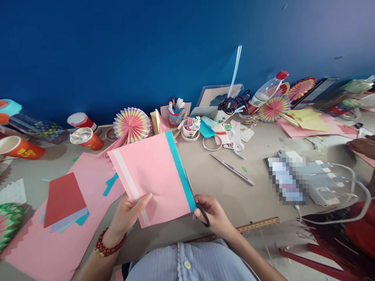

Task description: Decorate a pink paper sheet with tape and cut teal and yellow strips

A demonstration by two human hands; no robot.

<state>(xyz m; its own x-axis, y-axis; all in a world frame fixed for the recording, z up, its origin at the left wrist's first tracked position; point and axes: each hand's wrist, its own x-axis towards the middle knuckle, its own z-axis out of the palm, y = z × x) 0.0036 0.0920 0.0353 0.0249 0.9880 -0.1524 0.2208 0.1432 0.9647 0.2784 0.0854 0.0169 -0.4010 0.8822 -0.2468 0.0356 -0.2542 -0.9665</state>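
Note:
A sheet of pink paper is held up over the table, tilted. It bears a blue strip along its right edge and a white strip near its left edge. My left hand pinches the lower left part, thumb on top. My right hand has its fingers in the dark handle of a pair of scissors. The blades lie along the blue strip's outer edge, mostly hidden by the paper, so I cannot tell how far apart they are.
Large pink paper lies on the left under red paper. Paper cups, a folded paper fan and a pen cup stand along the blue wall. Right of me are a pen, a phone and a cabled power strip.

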